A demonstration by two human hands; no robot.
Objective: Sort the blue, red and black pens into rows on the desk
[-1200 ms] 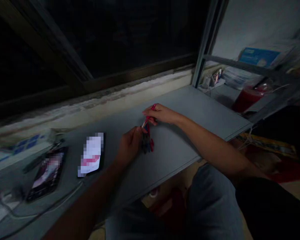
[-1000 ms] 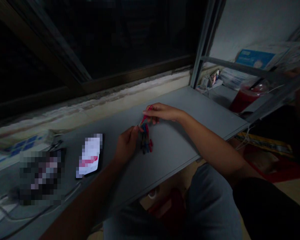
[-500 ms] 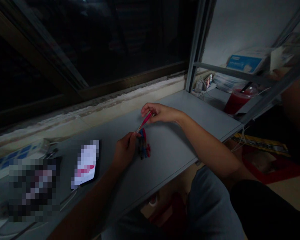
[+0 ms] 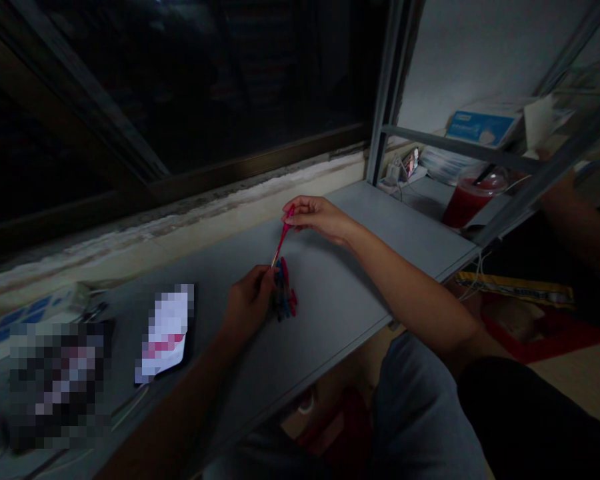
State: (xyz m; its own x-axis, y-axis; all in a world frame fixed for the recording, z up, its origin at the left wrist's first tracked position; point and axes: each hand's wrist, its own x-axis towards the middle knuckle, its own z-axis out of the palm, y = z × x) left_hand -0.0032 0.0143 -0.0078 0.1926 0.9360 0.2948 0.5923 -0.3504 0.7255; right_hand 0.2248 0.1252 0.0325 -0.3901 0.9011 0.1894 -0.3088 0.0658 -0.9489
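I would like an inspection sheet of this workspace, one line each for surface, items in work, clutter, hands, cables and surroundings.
Surface: grey tabletop below a dark window.
Items in work: slim pink-red item, slanting between the hands; small cluster of red and blue items on the tabletop; exact kinds unclear.
Clutter: lit phone; dark item left of it, pixelated.
Hands: left hand pinches the slim item's lower end; right hand holds its upper end.
Cables: pale cable near the phone's lower end.
Surroundings: metal frame; cup of red drink; blue-and-white box; another person's arm.
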